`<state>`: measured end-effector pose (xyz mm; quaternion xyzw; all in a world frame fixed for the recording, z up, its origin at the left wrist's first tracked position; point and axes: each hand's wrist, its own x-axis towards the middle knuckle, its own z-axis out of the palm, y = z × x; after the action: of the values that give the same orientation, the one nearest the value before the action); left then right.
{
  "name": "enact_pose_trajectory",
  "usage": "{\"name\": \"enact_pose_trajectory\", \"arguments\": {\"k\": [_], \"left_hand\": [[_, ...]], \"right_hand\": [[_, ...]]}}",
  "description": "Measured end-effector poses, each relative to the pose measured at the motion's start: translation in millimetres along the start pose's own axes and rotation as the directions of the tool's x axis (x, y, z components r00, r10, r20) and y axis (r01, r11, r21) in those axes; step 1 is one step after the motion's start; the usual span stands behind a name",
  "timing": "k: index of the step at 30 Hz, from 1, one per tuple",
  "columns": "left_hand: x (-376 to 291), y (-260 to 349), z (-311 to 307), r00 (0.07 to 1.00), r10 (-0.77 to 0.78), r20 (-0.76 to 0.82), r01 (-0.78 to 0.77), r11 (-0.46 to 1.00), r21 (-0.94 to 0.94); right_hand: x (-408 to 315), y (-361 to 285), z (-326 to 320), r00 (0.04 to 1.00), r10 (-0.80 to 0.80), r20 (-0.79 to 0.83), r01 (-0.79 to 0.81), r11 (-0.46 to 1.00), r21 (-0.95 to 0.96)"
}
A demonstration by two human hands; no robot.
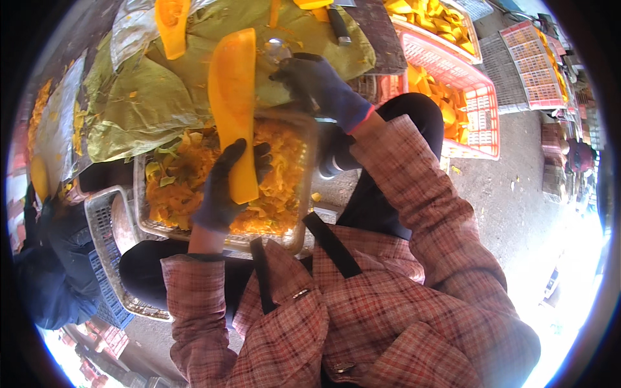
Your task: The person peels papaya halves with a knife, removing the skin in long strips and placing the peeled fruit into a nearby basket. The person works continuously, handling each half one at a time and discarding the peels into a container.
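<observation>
My left hand (219,186), in a dark glove, grips the narrow lower end of a long orange squash piece (233,106). The piece stands lengthwise, its wide end over the edge of a yellow-green woven sack (140,97). My right hand (322,87), in a blue-grey glove, is closed around a metal spoon (277,50), whose shiny bowl points up and left beside the squash. Fingers hide part of its handle. Below both hands, a plastic crate (306,194) holds orange pulp and peel scraps (271,169).
On the sack lie a hollowed squash piece (172,29) and a black-handled knife (338,24). Red and white crates (482,116) of cut squash (432,97) stand at right. At left, a person in dark clothes (58,276) sits near a blue crate (109,296).
</observation>
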<state>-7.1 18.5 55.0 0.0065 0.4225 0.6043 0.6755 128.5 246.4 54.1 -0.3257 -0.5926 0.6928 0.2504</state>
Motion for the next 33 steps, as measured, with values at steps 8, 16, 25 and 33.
{"name": "enact_pose_trajectory", "arguments": {"k": [8, 16, 25, 33], "left_hand": [[4, 1, -3, 0.997, -0.061, 0.051, 0.066, 0.990, -0.123], [-22, -3, 15, 0.995, -0.069, 0.068, 0.083, 0.969, -0.231], [-28, -13, 19, 0.980, 0.147, 0.133, -0.113, 0.967, -0.230], [-20, -5, 10, 0.980, 0.076, 0.183, 0.003, 0.917, -0.400]], "right_hand": [[7, 8, -4, 0.996, -0.092, 0.018, 0.092, 0.995, -0.022], [-19, 0, 12, 0.879, -0.440, 0.181, 0.473, 0.762, -0.444], [0, -33, 47, 0.743, -0.634, 0.216, 0.462, 0.252, -0.850], [59, -22, 80, 0.885, -0.447, 0.133, 0.220, 0.148, -0.964]]}}
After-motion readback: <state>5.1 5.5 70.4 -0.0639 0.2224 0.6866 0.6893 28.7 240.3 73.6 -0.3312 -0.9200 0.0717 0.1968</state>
